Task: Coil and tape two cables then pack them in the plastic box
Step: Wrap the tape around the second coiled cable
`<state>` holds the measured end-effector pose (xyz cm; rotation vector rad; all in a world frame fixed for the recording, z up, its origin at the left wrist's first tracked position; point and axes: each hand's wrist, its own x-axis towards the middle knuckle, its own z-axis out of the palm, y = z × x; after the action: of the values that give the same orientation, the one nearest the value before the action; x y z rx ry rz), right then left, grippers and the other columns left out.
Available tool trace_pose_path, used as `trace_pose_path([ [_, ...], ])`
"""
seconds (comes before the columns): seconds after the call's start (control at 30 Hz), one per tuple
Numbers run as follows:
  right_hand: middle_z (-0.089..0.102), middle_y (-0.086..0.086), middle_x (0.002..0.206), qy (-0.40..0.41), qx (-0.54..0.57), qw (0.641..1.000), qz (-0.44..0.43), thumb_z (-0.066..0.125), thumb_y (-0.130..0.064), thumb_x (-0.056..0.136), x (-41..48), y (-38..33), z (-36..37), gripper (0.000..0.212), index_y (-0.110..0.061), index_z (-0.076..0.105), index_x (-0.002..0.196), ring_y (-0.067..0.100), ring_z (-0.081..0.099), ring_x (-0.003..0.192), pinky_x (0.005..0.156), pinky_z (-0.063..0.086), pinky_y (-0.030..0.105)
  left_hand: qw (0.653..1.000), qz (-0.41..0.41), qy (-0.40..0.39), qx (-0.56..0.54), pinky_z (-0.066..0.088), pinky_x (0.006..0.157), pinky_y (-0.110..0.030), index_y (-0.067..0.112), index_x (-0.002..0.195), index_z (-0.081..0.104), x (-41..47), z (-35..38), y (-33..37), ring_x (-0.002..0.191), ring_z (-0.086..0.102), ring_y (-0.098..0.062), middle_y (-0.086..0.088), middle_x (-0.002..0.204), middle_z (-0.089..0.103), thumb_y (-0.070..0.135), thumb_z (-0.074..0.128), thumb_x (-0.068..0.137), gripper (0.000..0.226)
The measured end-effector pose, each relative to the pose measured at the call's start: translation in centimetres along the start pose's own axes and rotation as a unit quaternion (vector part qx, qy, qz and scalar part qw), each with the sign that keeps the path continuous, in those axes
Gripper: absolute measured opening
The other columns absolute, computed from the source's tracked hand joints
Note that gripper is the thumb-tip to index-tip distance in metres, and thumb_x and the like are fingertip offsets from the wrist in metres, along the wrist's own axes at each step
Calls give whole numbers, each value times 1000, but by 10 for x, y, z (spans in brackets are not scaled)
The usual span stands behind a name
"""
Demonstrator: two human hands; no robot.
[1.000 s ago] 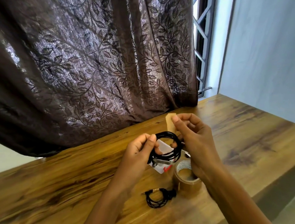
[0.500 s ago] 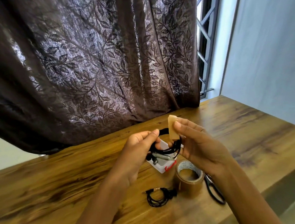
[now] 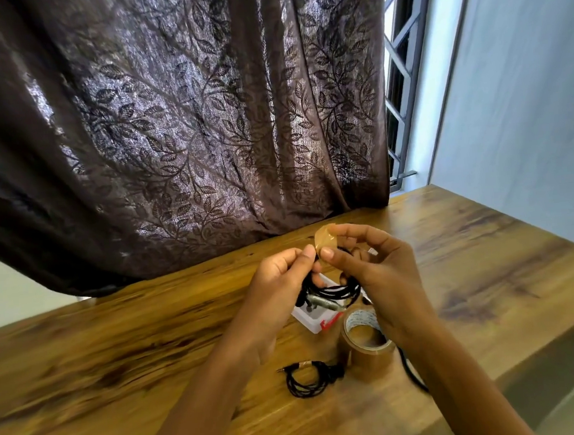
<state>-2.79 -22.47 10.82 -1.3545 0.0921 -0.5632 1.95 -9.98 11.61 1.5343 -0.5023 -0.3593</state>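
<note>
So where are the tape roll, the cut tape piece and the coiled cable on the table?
brown tape roll [image 3: 371,361]: head view, outer side wall.
cut tape piece [image 3: 325,239]: head view, its middle.
coiled black cable on the table [image 3: 330,374]: head view, bunched right side.

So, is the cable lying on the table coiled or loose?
Coiled: the cable lies in a tight loop beside the tape roll; taped or not, cannot tell.

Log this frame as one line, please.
phase: taping coil | left hand: grips held cable | right hand: pinches tape piece | other cable: coiled on table
</note>
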Motion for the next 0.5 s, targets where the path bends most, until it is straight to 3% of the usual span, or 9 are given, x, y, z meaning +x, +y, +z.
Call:
trace_pose_path([
  [0.2, 60, 28, 90, 43, -92, 994, -45, 78, -27, 61, -3, 2, 5, 28, -25, 71, 88, 30, 51, 66, 63, 49, 42, 999, 15, -11, 27, 44, 55, -18, 12, 77, 60, -4, 2, 1, 57, 54, -5, 8, 59, 57, 44, 51, 83, 35],
  [0.3, 64, 17, 88, 43, -122, 991, -38, 77, -14, 69, -4, 4, 4, 22, -20, 69, 89, 23, 55, 66, 61, 53, 38, 997, 36, 10, 63, 48, 68, -32, 5, 84, 64, -4, 1, -2, 71, 61, -19, -6, 71, 64, 36, 62, 81, 32],
  [0.37, 66, 14, 84, 43, -129, 990, -38, 78, -17, 69, -5, 4, 3, 20, -20, 68, 86, 17, 59, 63, 57, 54, 25, 996, 39, 33, 73, 51, 74, -43, 1, 88, 63, -4, 0, -3, 78, 64, -32, -19, 79, 67, 27, 64, 84, 27],
  [0.4, 67, 15, 83, 48, -137, 989, -35, 78, -21, 67, -6, 5, 3, 21, -21, 68, 85, 20, 60, 61, 55, 54, 25, 996, 37, 39, 78, 51, 77, -48, 0, 88, 63, -4, 0, -3, 82, 65, -37, -23, 84, 67, 25, 64, 84, 25],
  [0.5, 66, 17, 83, 77, -171, 982, -36, 80, -38, 61, -8, 11, 4, 34, -23, 63, 86, 38, 61, 68, 61, 56, 45, 995, 33, 44, 83, 52, 70, -41, 0, 83, 62, -5, 0, -2, 72, 65, -26, -17, 75, 67, 22, 63, 84, 22],
])
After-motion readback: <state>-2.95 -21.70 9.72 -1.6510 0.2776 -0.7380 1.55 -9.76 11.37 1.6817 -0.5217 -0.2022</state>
